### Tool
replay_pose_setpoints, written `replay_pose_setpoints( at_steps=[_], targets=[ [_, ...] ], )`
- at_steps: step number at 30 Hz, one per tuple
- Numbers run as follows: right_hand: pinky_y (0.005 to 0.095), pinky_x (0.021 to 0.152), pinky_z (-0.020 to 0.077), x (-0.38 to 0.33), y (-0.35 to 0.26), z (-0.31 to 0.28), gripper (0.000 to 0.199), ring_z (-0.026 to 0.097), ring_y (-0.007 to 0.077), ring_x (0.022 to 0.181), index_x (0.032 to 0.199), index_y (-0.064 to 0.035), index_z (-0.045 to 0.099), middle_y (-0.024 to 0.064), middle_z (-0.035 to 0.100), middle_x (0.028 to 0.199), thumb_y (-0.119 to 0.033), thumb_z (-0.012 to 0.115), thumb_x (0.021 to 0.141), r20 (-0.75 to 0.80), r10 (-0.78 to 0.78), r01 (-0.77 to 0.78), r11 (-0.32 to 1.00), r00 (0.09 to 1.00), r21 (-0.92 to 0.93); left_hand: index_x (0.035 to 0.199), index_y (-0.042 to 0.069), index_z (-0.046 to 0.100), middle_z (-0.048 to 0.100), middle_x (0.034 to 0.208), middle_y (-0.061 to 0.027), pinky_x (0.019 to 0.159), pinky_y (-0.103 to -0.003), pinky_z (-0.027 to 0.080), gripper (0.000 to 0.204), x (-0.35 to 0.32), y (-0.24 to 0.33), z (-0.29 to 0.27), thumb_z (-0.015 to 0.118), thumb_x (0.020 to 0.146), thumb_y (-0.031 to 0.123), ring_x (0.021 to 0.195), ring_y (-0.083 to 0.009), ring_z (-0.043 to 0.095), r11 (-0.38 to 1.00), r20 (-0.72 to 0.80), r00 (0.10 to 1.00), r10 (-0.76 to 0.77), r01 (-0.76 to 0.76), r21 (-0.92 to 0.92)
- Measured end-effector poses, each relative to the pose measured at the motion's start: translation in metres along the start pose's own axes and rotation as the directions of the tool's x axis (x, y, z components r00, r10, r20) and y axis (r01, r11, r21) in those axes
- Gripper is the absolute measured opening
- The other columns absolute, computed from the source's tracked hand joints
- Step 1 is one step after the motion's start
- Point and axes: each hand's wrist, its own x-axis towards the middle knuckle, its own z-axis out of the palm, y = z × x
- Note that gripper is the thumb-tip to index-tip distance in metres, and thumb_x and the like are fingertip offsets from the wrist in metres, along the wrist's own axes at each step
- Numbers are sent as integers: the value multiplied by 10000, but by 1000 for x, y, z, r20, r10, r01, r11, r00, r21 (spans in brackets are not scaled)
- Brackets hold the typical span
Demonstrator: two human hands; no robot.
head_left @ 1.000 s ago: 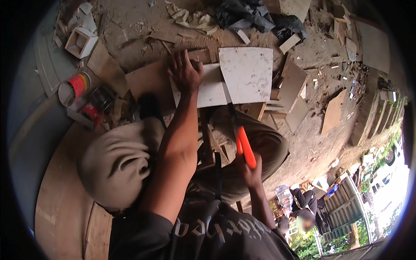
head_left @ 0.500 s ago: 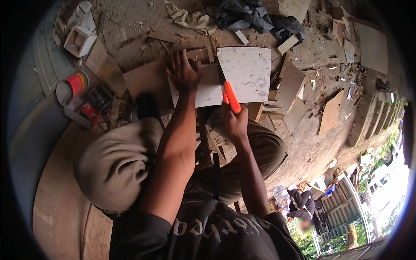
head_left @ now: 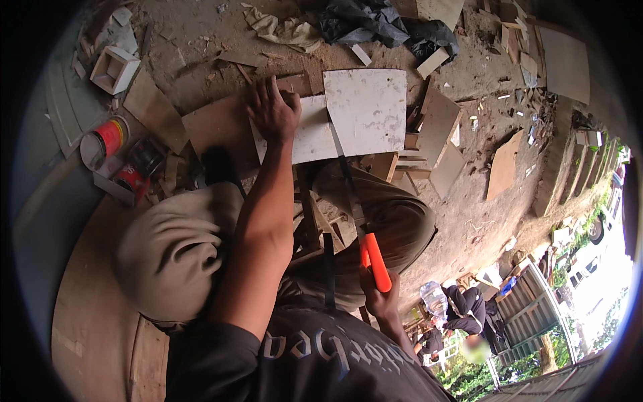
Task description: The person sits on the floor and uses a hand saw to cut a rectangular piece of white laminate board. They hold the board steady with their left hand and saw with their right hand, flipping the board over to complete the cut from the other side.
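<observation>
- We wrap our right grip [head_left: 380, 296] around the orange-handled saw [head_left: 377, 264]
- We spread our left grip [head_left: 274, 114] over the white board [head_left: 366, 107], the blade [head_left: 349, 184] right of it

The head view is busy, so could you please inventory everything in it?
Saw: 1, orange-handled, centre
White board: 1 or 2 pieces, white, upper centre
Brown board: 1, brown, left of centre
Cans: 2+, red/black, left
Open box: 1, whitish, upper left
Cloth: 1, beige, top
Plastic sheeting: uncounted, black, top
Wood scraps: many, brown, scattered
Co-worker: 1+, dark-clothed, lower right
Bottle: 1, clear, lower right
Shirt: 1, black, bottom
Left hand: 1, over white board
Right hand: 1, on saw handle
</observation>
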Motion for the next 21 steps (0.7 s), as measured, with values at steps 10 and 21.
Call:
replay_pose_setpoints(
  at_steps=[10,21],
  targets=[
    [338,521,403,220,-20,91,339,406,81,580,732,60,550,85,464,535,-193,642,938,-125,-274,276,961,954,-4,1306,110,563,552,1365,-123,1027,-540,370,542,6,4,3,583,836,379,1300,-310,495,999,-34,999,-16,15,-35],
    [406,563,448,229,-20,96,309,467,125,586,792,76,594,242,516,597,-213,658,880,-173,-360,362,932,917,-24,1265,66,570,576,1240,-149,1007,-501,406,540,-3,-1,-10,690,856,396,1191,-343,539,838,-234,919,317,-387,-384]
  ],
)
